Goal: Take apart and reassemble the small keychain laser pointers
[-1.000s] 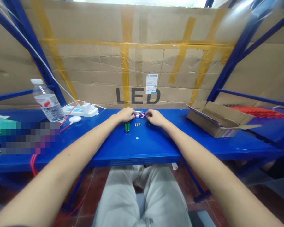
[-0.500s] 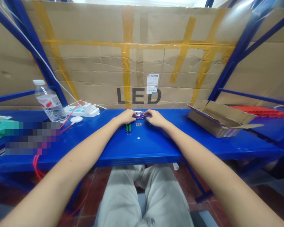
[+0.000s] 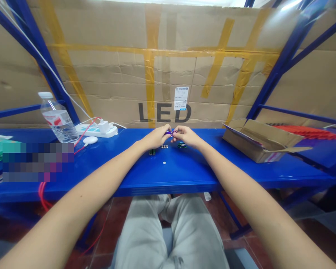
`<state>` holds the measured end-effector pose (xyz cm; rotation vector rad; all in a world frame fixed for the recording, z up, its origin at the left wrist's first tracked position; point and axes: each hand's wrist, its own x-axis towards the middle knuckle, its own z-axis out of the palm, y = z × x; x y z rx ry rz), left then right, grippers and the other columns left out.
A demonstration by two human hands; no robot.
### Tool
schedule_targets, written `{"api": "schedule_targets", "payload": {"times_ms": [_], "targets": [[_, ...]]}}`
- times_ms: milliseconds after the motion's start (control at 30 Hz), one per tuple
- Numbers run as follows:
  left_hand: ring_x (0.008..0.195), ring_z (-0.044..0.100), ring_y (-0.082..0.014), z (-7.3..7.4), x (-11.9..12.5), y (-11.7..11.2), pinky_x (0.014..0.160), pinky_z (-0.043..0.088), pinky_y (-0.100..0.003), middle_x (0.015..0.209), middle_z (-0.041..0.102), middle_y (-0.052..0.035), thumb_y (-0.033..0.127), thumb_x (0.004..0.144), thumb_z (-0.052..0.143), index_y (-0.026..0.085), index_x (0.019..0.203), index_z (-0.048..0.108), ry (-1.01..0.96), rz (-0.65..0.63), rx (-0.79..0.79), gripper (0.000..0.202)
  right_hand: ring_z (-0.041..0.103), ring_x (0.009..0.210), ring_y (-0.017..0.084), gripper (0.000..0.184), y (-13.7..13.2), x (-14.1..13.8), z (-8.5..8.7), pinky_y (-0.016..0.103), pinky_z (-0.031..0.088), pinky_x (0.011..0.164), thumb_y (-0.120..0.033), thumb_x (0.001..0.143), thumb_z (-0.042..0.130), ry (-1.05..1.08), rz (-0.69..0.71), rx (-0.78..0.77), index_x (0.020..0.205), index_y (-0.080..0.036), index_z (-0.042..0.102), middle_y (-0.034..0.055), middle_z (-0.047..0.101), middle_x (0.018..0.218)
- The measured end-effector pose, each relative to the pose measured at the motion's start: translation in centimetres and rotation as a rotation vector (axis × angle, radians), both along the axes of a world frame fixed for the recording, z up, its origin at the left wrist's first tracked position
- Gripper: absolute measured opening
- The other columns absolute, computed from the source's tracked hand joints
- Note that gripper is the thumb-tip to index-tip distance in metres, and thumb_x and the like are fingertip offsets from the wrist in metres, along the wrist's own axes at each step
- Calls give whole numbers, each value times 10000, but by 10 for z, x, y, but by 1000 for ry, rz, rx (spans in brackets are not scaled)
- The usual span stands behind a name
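Note:
Both of my hands meet above the far middle of the blue table. Pinched between the fingertips of my left hand (image 3: 156,136) and my right hand (image 3: 187,136) is a small shiny purple piece (image 3: 169,133), mostly covered by fingers; its exact kind is unclear. Below my left hand lie green metal tubes (image 3: 152,152) side by side, partly hidden by the wrist. Several small silvery round pieces (image 3: 164,147) sit in a group between the hands. Under my right hand rests a green item with loop-like metal parts (image 3: 182,145).
A small white disc (image 3: 164,163) lies nearer the edge of the blue table (image 3: 168,177). Leftward stand a water bottle (image 3: 57,119) and a white power strip (image 3: 96,130) with cables. An open cardboard box (image 3: 260,144) and red pieces (image 3: 302,131) are at right. Tall cardboard (image 3: 114,82) backs the table.
Both hands have lifted slightly and come together, with a purple piece now between their fingers. The row of purple pieces seen between them before is now hidden or gone from sight.

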<state>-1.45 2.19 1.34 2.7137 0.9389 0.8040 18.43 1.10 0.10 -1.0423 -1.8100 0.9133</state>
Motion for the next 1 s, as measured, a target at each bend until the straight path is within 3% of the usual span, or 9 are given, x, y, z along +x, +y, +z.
{"api": "schedule_targets", "payload": {"times_ms": [133, 333, 533, 733, 867, 1000], "targets": [[905, 643, -260, -2, -1, 0, 768, 445, -332, 966, 683, -104, 305, 971, 448, 200, 1040, 548, 51, 69, 30, 161, 578, 532, 143, 93, -2, -2, 0, 259, 464, 581, -236, 883, 572, -95, -1, 91, 821, -194, 516, -38, 560, 553], [824, 607, -204, -6, 2, 3, 735, 422, -297, 857, 659, -49, 256, 943, 463, 195, 917, 554, -69, 44, -42, 113, 547, 570, 145, 57, 2, 0, -5, 261, 432, 612, -238, 873, 533, -205, -57, 287, 835, -198, 547, -35, 562, 586], [591, 471, -120, -6, 6, 6, 626, 395, -256, 629, 526, 10, 312, 985, 366, 172, 740, 513, -240, -10, -337, 318, 556, 628, 144, 66, -4, -1, 1, 264, 436, 672, -212, 866, 520, -236, -117, 437, 808, -200, 549, -20, 586, 632], [507, 417, -85, -3, 7, 3, 523, 365, -221, 672, 560, 18, 314, 960, 422, 173, 897, 569, -329, 13, -548, 213, 579, 625, 149, 49, -4, -3, 0, 273, 446, 662, -243, 867, 539, -214, -140, 391, 844, -201, 550, -16, 606, 651], [561, 467, -104, -4, 5, 8, 570, 387, -235, 684, 585, 14, 349, 912, 506, 173, 925, 617, -337, 70, -476, 208, 580, 656, 163, 50, -2, -2, 0, 287, 446, 678, -236, 847, 544, -225, -182, 382, 829, -192, 559, 2, 615, 667], [694, 558, -151, -6, -3, 16, 663, 414, -264, 743, 654, -11, 333, 856, 553, 174, 907, 683, -197, 163, -243, 211, 574, 668, 170, 66, 1, 1, 1, 290, 439, 677, -252, 834, 553, -236, -236, 387, 812, -191, 560, 7, 618, 665]]}}
